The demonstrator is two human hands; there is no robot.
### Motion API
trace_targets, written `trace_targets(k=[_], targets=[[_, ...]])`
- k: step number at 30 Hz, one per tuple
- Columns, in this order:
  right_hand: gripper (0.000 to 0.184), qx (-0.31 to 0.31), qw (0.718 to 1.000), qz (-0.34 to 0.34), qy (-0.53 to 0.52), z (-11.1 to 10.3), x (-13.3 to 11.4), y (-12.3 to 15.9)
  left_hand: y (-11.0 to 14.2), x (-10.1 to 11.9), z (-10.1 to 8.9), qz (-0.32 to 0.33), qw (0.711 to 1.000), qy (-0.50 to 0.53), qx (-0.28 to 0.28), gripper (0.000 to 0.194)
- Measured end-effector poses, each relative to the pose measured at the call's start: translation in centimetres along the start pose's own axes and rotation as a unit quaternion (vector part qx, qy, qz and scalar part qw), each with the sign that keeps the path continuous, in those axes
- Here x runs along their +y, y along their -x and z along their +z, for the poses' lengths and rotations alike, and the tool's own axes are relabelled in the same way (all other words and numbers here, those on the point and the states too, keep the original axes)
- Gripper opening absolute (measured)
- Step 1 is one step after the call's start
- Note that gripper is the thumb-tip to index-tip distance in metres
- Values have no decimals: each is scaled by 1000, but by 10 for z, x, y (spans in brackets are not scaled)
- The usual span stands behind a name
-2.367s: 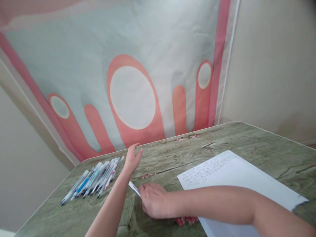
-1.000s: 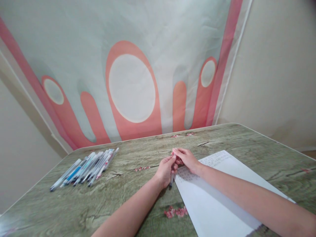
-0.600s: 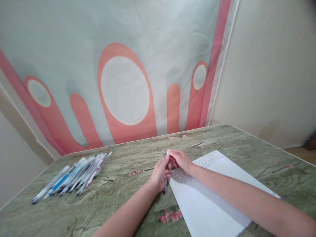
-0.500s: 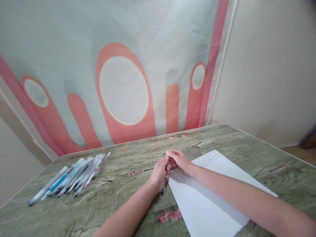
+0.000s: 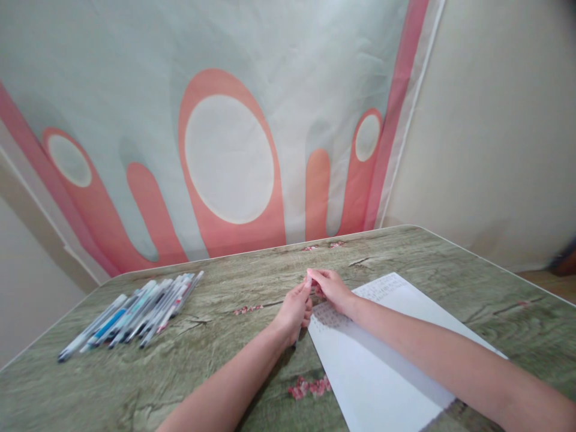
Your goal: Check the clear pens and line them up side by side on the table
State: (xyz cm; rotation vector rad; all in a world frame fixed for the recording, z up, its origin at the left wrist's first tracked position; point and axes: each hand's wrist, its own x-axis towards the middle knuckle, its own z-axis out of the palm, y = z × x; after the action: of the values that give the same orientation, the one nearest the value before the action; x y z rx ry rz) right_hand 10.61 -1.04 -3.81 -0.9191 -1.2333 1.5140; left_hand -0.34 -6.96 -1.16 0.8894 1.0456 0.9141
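My left hand point(image 5: 296, 312) is closed around a pen point(image 5: 294, 344), whose dark end pokes out below the fist. Most of the pen is hidden by the fingers. My right hand point(image 5: 332, 291) meets it at the top, thumb and fingertips pinched on the pen's pale upper end. Under the right wrist and forearm lies a white sheet of paper point(image 5: 382, 360), with rows of small handwriting along its far and left part. The writing is too small to read.
On the left of the wood-patterned table point(image 5: 216, 372) lies a row of several pens and markers point(image 5: 130, 312), mostly white and grey, one blue. A printed backdrop point(image 5: 229, 156) hangs behind the table's far edge. A plain wall point(image 5: 486, 132) stands at the right.
The view has shifted slightly. Both hands are raised a little and still meet at the pen's upper end. Less of its lower end shows beneath my left hand.
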Motion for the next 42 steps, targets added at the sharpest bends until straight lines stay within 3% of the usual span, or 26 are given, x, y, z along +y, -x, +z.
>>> trace_targets(k=[7, 16, 23, 32, 42], targets=[[30, 49, 998, 18, -40, -10, 0, -13, -2, -6, 1, 50, 999, -12, 18, 33], [13, 79, 988, -5, 136, -77, -18, -67, -4, -8, -2, 45, 998, 17, 32, 25], [5, 149, 931, -91, 321, -114, -7, -118, -5, -7, -2, 35, 999, 17, 25, 23], [17, 134, 863, -181, 452, -125, 3, -131, -5, -8, -4, 29, 999, 21, 4, 28], [32, 36, 847, -212, 485, -136, -4, -123, -4, -3, -3, 17, 999, 44, 4, 25]])
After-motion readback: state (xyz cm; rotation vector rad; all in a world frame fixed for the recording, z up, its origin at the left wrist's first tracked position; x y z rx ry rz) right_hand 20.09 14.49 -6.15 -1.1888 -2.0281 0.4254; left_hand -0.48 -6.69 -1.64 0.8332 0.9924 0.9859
